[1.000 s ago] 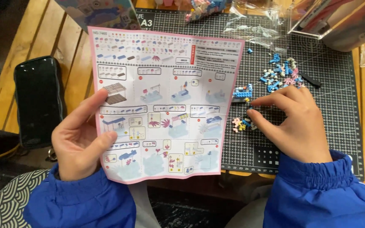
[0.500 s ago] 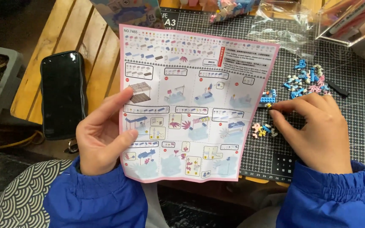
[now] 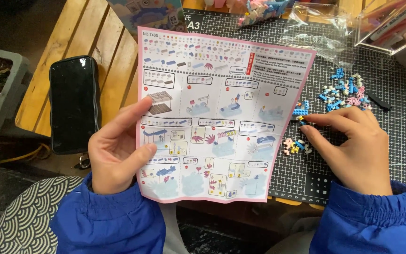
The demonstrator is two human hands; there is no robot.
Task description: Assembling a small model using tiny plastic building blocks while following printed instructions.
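**Sheet in one hand, bricks under the other**

While you sit at a slatted wooden table (image 3: 95, 56) with a dark gridded cutting mat (image 3: 400, 141) on it, a black phone (image 3: 74, 103) lies at nine o'clock. Since half a second ago the view has slid left, your hands barely changed. Your left hand (image 3: 116, 150) grips the pink-edged instruction sheet (image 3: 222, 113) at its seven o'clock edge. At three o'clock your right hand (image 3: 353, 146) pinches its fingertips onto small toy bricks (image 3: 297, 146) just beside the sheet.

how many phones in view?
1. The phone lies screen-up on the wooden table, left of the sheet held by the left hand. The sheet could hide others.
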